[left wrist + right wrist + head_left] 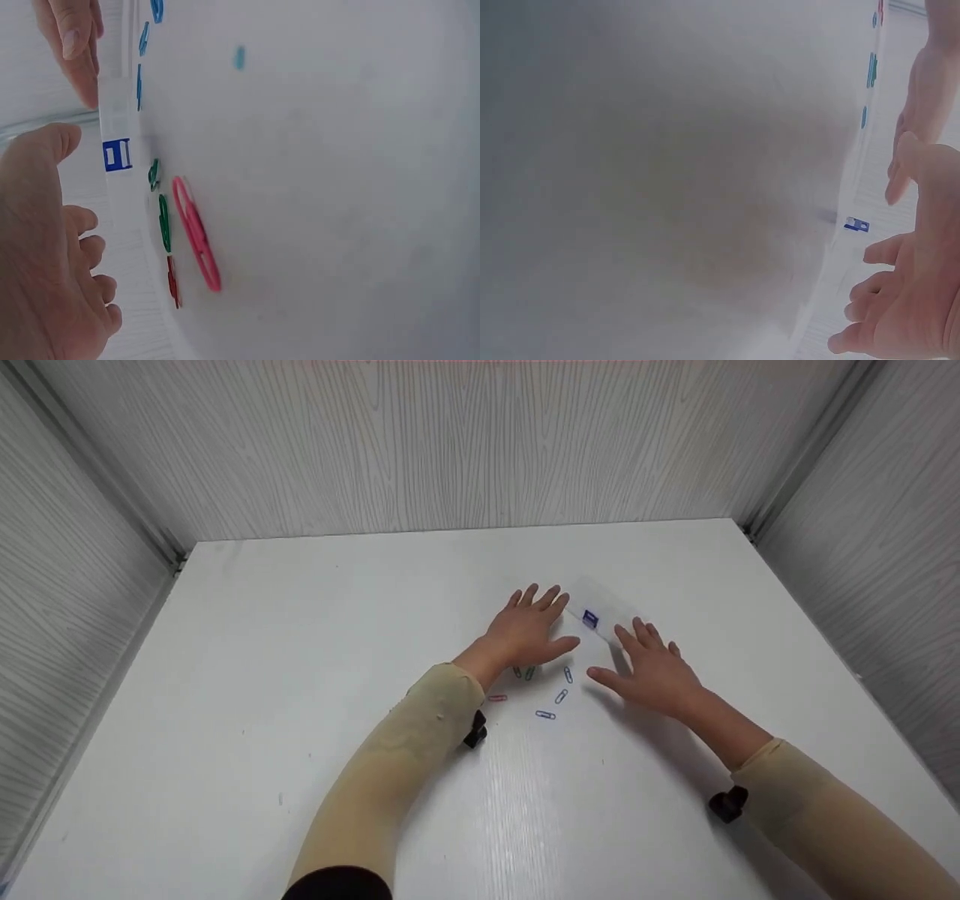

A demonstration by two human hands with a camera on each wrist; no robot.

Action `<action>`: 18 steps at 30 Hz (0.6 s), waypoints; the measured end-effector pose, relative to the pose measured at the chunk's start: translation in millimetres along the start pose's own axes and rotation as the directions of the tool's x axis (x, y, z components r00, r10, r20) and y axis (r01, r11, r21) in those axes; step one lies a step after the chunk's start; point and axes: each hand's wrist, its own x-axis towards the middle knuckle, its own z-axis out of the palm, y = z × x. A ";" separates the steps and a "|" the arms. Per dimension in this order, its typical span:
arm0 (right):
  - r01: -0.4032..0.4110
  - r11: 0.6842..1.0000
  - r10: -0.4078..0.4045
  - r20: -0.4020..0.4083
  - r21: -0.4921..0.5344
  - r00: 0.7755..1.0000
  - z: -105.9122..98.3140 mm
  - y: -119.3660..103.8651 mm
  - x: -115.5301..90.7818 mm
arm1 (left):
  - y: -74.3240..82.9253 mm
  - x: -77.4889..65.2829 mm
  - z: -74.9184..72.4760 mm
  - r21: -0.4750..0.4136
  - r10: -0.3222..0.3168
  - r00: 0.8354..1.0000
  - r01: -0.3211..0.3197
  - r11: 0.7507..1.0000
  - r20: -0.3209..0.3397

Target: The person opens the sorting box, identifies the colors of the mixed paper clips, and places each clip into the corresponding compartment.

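1. Bench, white; carries all items below. Clock directions as read in the head view.
2. Sleeves, pair, pale yellow; the left sleeve enters from 7 o'clock, the right sleeve from 5 o'clock.
3. Hands, two, both opened out and gripping nothing. Left hand: fingers spread toward 1 o'clock, thumb toward 3; fingertips just beside the box's left end, contact not determinable. Right hand: fingers toward 11 o'clock, thumb toward 10, near the box's right end; contact likewise not determinable.
4. Box, clear; lies on the bench at about 1 o'clock from its centre, between the two sets of fingers. Long axis runs 10 to 4 o'clock; the long near side faces 7 o'clock.
5. Label, blue and white, on that near side.
6. Paper clips, at 7 to 8 o'clock from the box:
 - upper blue clip, axis 11 to 5;
 - middle blue clip, axis 1 to 7;
 - lower blue clip, axis near 9 to 3;
 - green clips, two, close together beside the left wrist;
 - pink clip and red clip, both seen in the left wrist view, each with axis 11 to 5 there.
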 end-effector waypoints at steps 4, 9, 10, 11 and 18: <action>0.016 1.000 -0.016 -0.002 0.000 1.000 -0.4 -2.8 -1.5 | 0.5 0.9 0.1 0.005 0.010 1.000 -0.010 1.000 0.006; 0.046 0.999 -0.046 0.006 -0.008 0.999 -0.9 -7.4 -4.1 | -1.7 2.0 0.5 0.012 0.001 1.000 -0.001 1.000 0.025; 0.050 0.999 -0.050 0.008 -0.009 0.999 -0.9 -8.2 -4.6 | -2.2 1.9 0.5 0.013 0.001 1.000 -0.002 1.000 0.030; 0.053 0.999 -0.053 0.010 -0.008 0.999 -0.6 -8.9 -5.0 | -2.7 1.9 0.7 0.011 0.001 0.999 -0.002 1.000 0.036; 0.057 0.998 -0.057 0.011 -0.010 0.998 -1.1 -10.9 -5.1 | -5.4 -0.7 -0.1 0.011 0.000 0.998 -0.001 1.000 0.057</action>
